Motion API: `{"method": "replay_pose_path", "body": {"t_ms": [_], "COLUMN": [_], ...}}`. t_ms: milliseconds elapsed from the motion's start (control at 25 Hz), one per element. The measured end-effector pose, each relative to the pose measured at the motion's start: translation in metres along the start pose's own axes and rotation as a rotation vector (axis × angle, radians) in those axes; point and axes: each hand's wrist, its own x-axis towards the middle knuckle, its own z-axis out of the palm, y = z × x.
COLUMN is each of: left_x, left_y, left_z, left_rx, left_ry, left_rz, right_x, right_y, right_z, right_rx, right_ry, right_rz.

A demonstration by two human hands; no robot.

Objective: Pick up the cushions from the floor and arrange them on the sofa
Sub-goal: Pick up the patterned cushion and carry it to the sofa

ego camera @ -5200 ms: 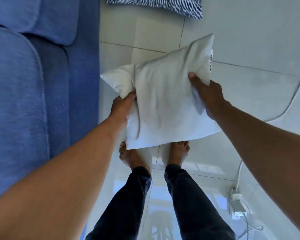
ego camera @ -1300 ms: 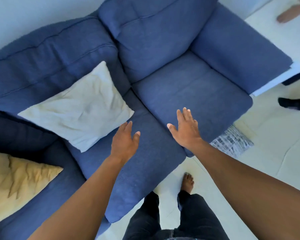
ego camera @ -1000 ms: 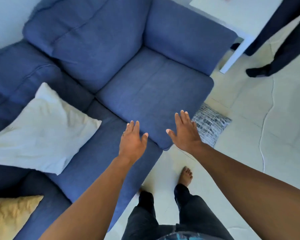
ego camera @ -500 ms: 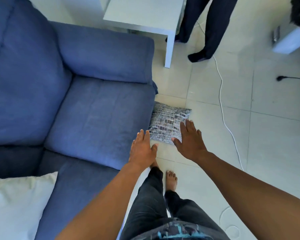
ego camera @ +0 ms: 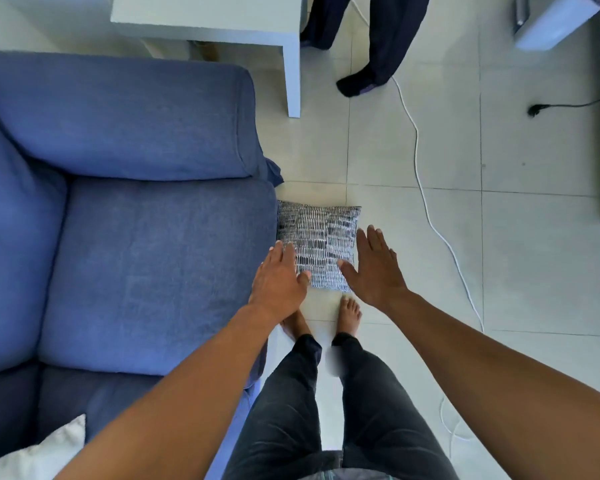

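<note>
Black-and-white patterned cushion (ego camera: 317,249) lies on floor (ego camera: 499,271), against sofa (ego camera: 153,265) seat's front edge. Left hand (ego camera: 279,284) & right hand (ego camera: 374,270) spread, empty, flanking it w/ palms down, prob. to grab both sides.

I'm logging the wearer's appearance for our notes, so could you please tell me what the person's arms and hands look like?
Both forearms are bare, with no sleeves in view. The left hand and right hand wear no gloves, and no rings, watch or bracelets are visible.
</note>
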Motion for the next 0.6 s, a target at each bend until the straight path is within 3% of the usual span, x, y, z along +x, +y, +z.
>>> {"method": "replay_pose_path", "body": {"t_ms": [160, 360, 600], "left_x": [0.061, 0.169, 0.287], "left_y": [-0.011, -0.052, -0.109], "left_z": [0.026, 0.114, 0.218], "left_rx": [-0.033, -0.022, -0.053], "left_ry": [-0.028, -0.102, -0.032], "left_rz": [-0.074, -0.194, -0.318], "right_x": [0.06, 0.16, 0.274], "right_y": [0.024, 0.083, 0.15], "right_z": [0.039, 0.125, 0.224], "right_rx": [0.022, -0.024, 0.019], "right_ry": [-0.047, -0.115, -0.144], "right_rz": [0.009, 0.027, 0.057]}}
